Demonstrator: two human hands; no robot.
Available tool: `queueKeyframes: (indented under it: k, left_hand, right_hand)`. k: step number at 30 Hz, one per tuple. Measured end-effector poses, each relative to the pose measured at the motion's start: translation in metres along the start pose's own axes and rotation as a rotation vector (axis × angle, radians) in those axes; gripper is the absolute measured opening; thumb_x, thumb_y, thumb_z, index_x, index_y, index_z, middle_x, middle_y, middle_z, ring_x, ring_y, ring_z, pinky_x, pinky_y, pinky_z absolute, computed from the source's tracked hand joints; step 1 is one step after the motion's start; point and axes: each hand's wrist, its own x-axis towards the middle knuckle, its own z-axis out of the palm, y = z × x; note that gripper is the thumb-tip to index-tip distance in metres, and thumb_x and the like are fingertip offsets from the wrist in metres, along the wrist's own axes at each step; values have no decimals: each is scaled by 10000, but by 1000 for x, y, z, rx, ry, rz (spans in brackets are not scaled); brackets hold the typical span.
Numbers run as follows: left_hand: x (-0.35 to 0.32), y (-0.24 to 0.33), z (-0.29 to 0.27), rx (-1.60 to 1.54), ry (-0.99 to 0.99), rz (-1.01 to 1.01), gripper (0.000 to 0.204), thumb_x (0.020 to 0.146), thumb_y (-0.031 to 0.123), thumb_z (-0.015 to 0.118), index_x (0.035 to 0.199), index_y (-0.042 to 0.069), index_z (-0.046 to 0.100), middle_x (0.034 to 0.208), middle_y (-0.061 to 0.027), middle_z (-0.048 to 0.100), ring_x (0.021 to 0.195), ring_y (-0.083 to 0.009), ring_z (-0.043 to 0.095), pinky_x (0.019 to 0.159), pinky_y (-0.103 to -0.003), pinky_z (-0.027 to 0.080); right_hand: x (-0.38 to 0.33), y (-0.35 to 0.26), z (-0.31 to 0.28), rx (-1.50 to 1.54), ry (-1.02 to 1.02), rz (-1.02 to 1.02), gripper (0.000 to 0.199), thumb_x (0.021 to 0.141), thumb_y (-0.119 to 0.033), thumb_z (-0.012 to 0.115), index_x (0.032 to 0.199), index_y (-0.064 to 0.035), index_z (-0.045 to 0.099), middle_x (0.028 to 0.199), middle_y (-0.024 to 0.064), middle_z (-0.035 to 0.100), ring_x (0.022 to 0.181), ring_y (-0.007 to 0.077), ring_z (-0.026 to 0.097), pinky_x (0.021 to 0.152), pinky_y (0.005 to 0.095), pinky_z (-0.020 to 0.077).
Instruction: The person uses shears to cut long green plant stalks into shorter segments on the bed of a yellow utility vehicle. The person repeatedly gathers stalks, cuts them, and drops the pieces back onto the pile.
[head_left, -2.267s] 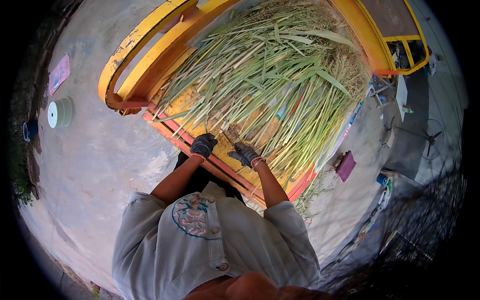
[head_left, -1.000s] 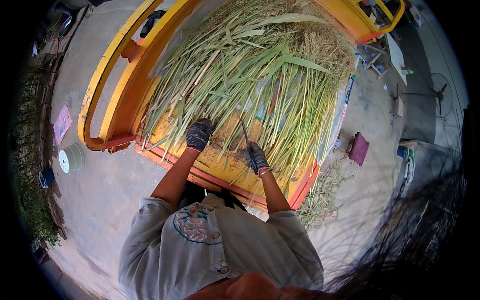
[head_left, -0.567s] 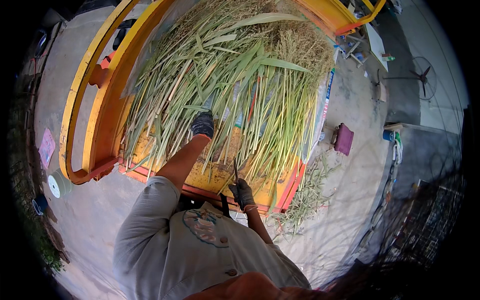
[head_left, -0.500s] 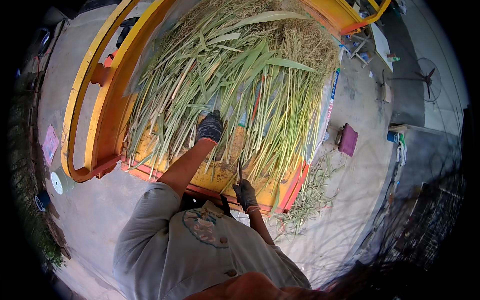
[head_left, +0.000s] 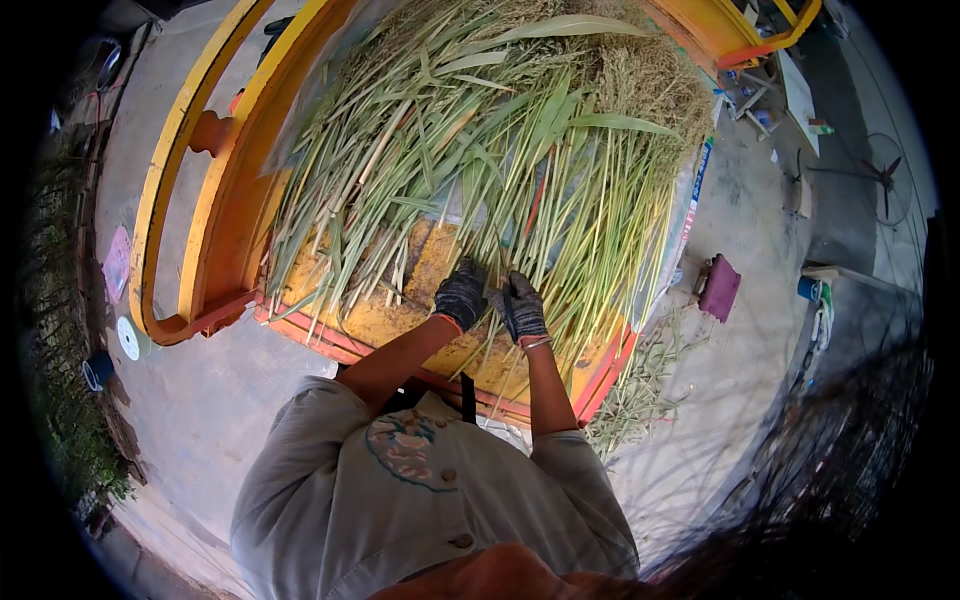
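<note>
Head view: the left hand (head_left: 461, 294) and right hand (head_left: 522, 306), both gloved, are closed side by side on the cut ends of green stalks (head_left: 470, 170). The stalks lie lengthwise across the yellow cart bed (head_left: 400, 318) — cut ends overhanging the near edge, within reach.

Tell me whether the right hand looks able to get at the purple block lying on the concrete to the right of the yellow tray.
Probably not from here. The right hand rests among the green stalks, and the purple block lies beyond the yellow tray rim, down on the ground; nothing blocks it, but it looks beyond arm's length.
</note>
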Motion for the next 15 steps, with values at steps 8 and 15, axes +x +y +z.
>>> queueKeyframes:
  k: [8, 15]
  left_hand:
    - [-3, -109, -10, -155, 797, -221, 536, 668, 257, 687, 1151, 95, 522, 1248, -159, 458, 1084, -312, 480, 906, -410, 383]
    - [47, -200, -22, -290, 320, -142, 647, 635, 362, 722, 1188, 95, 518, 1174, -190, 519, 1060, -344, 501, 890, -399, 414]
  right_hand:
    - [100, -53, 22, -642, -183, 44, 328, 848, -342, 516, 948, -32, 561, 721, 165, 566, 620, 300, 537, 574, 433, 456]
    - [92, 24, -19, -598, -42, 273, 694, 705, -581, 583, 1151, -51, 534, 1137, 170, 551, 990, 329, 545, 847, 401, 451]
